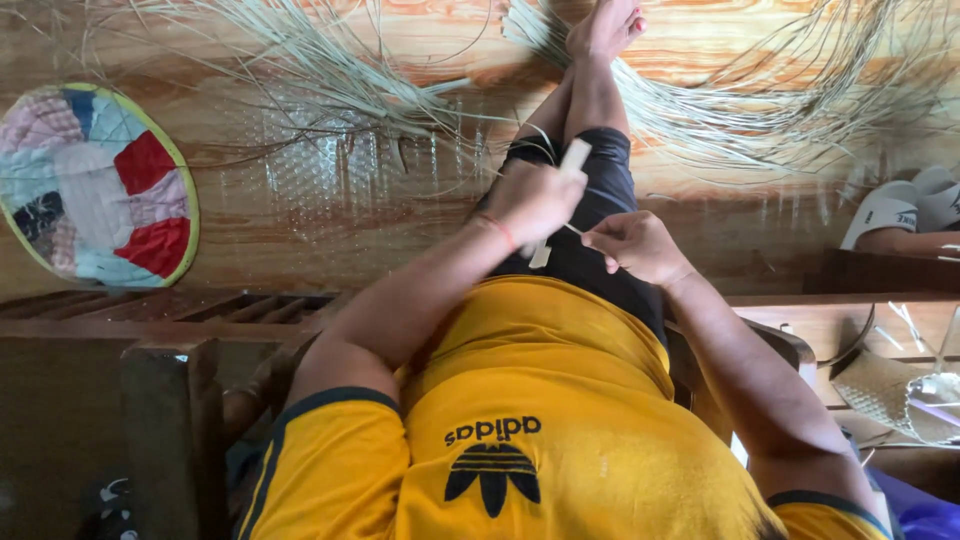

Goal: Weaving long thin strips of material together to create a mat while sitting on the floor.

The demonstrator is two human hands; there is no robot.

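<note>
Head view, nearest you: your yellow short-sleeved jersey with dark trim fills the lower frame; below it in the picture are your dark shorts and your crossed bare legs, stretched out over the floor.
Left hand: your left hand is closed in a fist round a pale flat tool or strip that sticks out above and below the fist; I cannot tell which it is.
Right hand: your right hand sits just beside the left over your lap, fingers curled and pinching a thin pale fibre strand that runs between the two hands.
Where the work is: in your lap, held between both hands, close together but not touching.
Done so far, as a judgement: loose dried pale grass fibres lie fanned on the wooden plank floor to both sides of your feet, so much material looks unworked; a woven pale piece at the right edge looks worked already.
Left to do, as a judgement: most of it.
Counts: two hands, one held tool or strip, one strand between them, two spreads of loose fibre.
Other things: one round patchwork cloth mat with a yellow rim, one pair of white sandals.
</note>
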